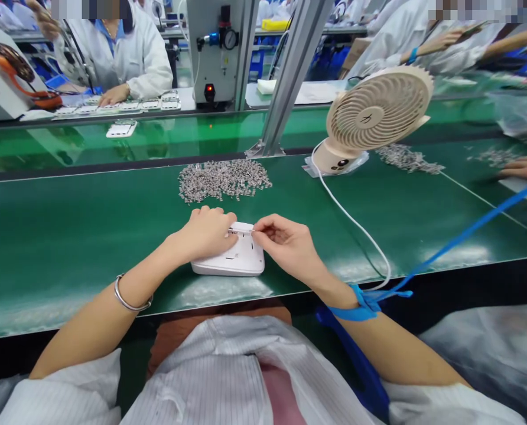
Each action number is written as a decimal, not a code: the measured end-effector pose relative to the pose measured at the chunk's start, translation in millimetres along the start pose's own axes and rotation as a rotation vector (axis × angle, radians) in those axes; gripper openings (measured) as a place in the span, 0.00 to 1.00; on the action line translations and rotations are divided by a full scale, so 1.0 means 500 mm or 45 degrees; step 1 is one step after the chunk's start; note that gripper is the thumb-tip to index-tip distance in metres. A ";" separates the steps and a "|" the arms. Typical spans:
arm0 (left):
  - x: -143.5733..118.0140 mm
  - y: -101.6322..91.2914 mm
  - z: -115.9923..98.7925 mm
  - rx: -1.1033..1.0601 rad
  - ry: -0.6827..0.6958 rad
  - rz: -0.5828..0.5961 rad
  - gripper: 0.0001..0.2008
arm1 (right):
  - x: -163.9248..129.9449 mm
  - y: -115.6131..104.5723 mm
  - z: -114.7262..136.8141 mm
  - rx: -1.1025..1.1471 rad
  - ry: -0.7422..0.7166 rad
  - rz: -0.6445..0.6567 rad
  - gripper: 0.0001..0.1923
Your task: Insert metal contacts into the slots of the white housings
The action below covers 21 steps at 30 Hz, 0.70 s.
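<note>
Head view: left hand (208, 232) rests curled on the white housing (233, 260) lying on the green table (68, 236) just this side of the metal-parts pile (223, 179), right hand (285, 243) pinching a small metal piece (241, 231) at its top edge.

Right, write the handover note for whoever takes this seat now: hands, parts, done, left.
Left hand rests on the white plastic housing and steadies it on the green mat.
Right hand pinches a small metal piece at the housing's top edge.
Pile of small metal parts lies just behind the housing; desk fan stands to the right.
Done: housing in place, one piece at its edge.
Left: whether the piece is seated cannot be told; the pile is large.
</note>
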State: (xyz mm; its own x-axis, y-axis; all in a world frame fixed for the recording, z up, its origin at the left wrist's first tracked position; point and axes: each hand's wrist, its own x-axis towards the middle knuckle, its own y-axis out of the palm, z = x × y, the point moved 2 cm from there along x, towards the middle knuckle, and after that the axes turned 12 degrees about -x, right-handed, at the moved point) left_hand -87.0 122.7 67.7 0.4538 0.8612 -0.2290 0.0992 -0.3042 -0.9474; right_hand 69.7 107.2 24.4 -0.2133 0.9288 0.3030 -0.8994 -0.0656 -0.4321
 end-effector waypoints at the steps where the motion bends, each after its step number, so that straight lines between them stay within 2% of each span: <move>1: -0.001 0.001 -0.002 -0.006 0.012 -0.004 0.14 | 0.005 0.004 0.000 -0.045 -0.052 0.014 0.03; 5: -0.002 0.003 -0.008 -0.043 0.039 0.000 0.15 | 0.013 0.014 -0.002 -0.313 -0.315 0.023 0.06; 7: -0.002 0.003 -0.008 -0.060 0.041 0.005 0.15 | 0.012 0.015 -0.006 -0.445 -0.378 0.000 0.07; 14: -0.003 0.001 -0.007 -0.084 0.051 0.007 0.14 | 0.006 0.025 -0.011 -0.644 -0.435 -0.114 0.07; 21: 0.008 -0.001 -0.014 -0.087 0.046 -0.009 0.14 | -0.002 0.032 -0.011 -0.753 -0.432 -0.148 0.07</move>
State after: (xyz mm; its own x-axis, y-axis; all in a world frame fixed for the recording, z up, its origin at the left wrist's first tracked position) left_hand -79.1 123.7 68.7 0.4845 0.8486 -0.2127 0.1620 -0.3259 -0.9314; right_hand 57.6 107.3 12.8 -0.3222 0.7460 0.5828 -0.5848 0.3273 -0.7422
